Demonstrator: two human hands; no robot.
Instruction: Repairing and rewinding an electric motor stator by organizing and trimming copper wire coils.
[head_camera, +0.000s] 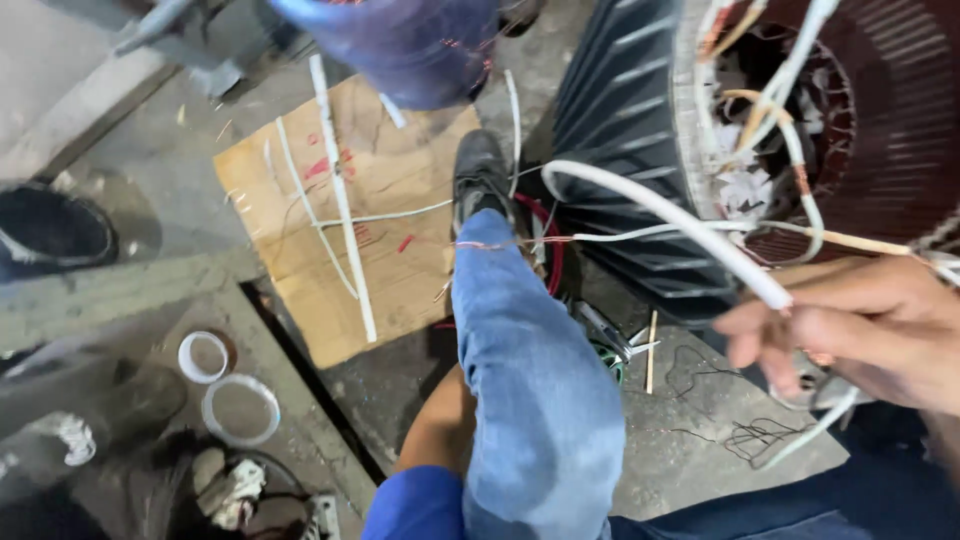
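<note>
The big dark ribbed metal motor housing (640, 150) stands at upper right. Just below it, the right hand (850, 335) pinches a white insulating sleeve tube (660, 210) arching from its windings. The left hand is hidden behind the jeans leg (530, 380), grip untellable.

Only one piece of packaging: flattened brown cardboard sheet (385, 215) lying on the concrete floor, left of the outstretched leg, bearing small red printed marks, crossed by white sleeving strips. No labels, signs, screens.
</note>
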